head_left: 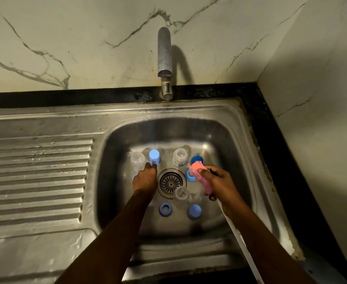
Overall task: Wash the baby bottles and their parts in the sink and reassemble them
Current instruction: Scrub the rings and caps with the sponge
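**Forearms (115,232) over the front rim of the sink (189,245)**

The left hand (145,179) was set against the pale blue cap (154,156); a grasp could not be told. The pink sponge brush (196,174) was clenched in the right hand (217,181). Clear bottles (180,157) and blue rings (165,210) were spread round the drain (170,182), clear of the walls.

Mid-frame: blue part (134,177) mostly hidden under left hand (145,179); whether it touches blue cap (154,157) unclear. Right hand (217,181) covers half the pink sponge (195,168). Both forearms (115,232) cut off, bottom edge.
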